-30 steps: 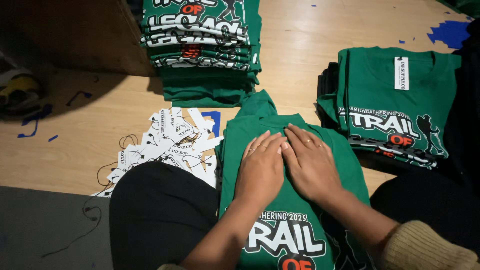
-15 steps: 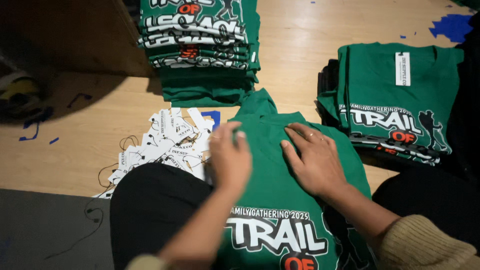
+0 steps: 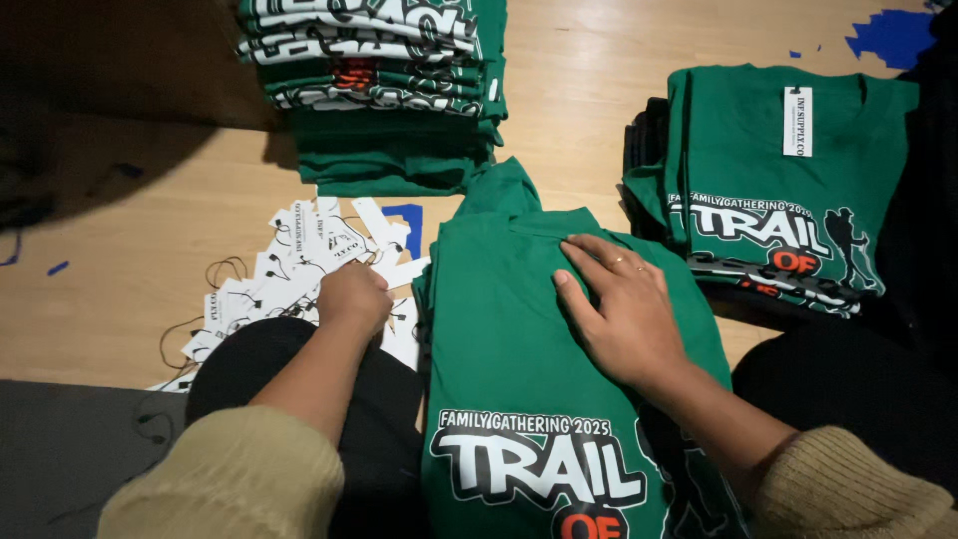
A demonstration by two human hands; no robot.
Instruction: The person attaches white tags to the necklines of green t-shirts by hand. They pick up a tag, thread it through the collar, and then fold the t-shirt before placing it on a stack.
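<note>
A green T-shirt (image 3: 509, 339) with white and orange print lies flat over my lap, collar end away from me. My right hand (image 3: 624, 314) rests flat on its upper part, fingers spread, holding nothing. My left hand (image 3: 351, 297) is off the shirt to the left, curled down onto a loose pile of white paper tags with black strings (image 3: 289, 262). Its fingertips are hidden, so I cannot see whether a tag is pinched.
A tall stack of folded green shirts (image 3: 389, 90) stands straight ahead on the wooden floor (image 3: 120, 250). A second folded stack (image 3: 778, 170), topped by a shirt with a white tag (image 3: 797, 120), lies at the right. Blue tape (image 3: 891, 35) marks the far right corner. A grey mat (image 3: 60, 449) is at the near left.
My left hand has left the shirt and moved left and down onto the tag pile. My right hand stays pressed on the shirt, which sits slightly lower and flatter.
</note>
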